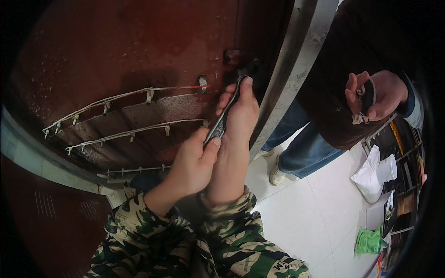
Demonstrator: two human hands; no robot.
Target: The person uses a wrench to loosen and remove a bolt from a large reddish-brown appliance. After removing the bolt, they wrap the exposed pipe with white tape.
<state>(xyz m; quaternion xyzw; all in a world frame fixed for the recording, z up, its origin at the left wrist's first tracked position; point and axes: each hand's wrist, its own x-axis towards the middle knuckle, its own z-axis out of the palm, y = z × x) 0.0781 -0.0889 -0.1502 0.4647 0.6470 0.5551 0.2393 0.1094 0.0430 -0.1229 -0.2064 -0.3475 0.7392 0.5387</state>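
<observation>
Both my hands are closed around one long dark hand tool (pixel 222 121) with a grey metal head; its exact kind is hard to make out. My left hand (pixel 185 163) grips the lower end of the handle. Higher up, my right hand (pixel 242 116) wraps round it, thumb near the head. The head meets a shadowed bracket or bolt (pixel 252 67) beside the edge of a dark red metal panel (pixel 162 34); the contact itself is hidden in the dark. Left of my hands, rows of thin pale rods (pixel 116 97) with short pegs run along the panel.
A grey metal post (pixel 296 65) stands just right of my hands. Beyond it stands another person in jeans (pixel 303 153), whose hand (pixel 387 95) holds a thin cord loop. A white bag (pixel 368 176), a green package (pixel 369 241) and shelving (pixel 408 171) line the right side.
</observation>
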